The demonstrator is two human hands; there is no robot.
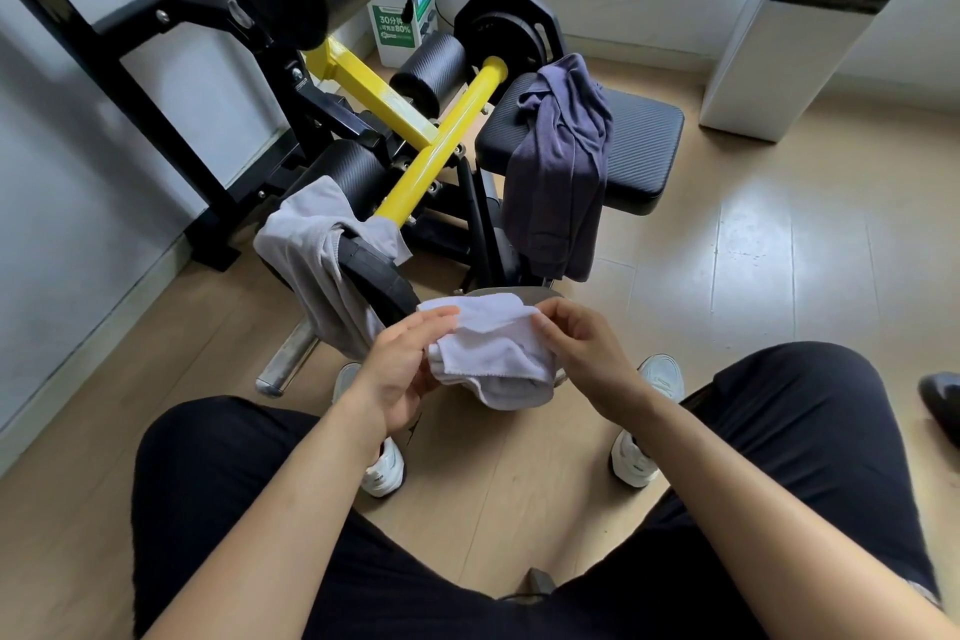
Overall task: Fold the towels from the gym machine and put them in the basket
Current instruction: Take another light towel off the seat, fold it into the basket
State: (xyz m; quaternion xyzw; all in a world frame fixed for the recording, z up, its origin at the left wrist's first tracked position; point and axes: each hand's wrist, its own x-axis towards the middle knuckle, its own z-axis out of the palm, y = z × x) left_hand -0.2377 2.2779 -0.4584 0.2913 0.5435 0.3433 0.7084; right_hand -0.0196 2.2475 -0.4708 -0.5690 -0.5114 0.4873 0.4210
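A small white towel (pixel 493 353) is bunched and partly folded between my two hands, held in the air in front of my knees. My left hand (pixel 400 369) grips its left side, with the thumb on its upper edge. My right hand (pixel 582 348) pinches its right upper corner. A light grey towel (pixel 306 255) hangs over a weight plate low on the gym machine (pixel 415 140). A dark purple-grey towel (pixel 561 172) is draped over the machine's black seat pad (pixel 644 146). No basket is in view.
The black and yellow machine fills the upper left, with foam rollers and a weight plate (pixel 509 31) at the back. A white unit (pixel 779 26) stands at the upper right. My legs in dark trousers and white shoes (pixel 634 457) rest on the wooden floor.
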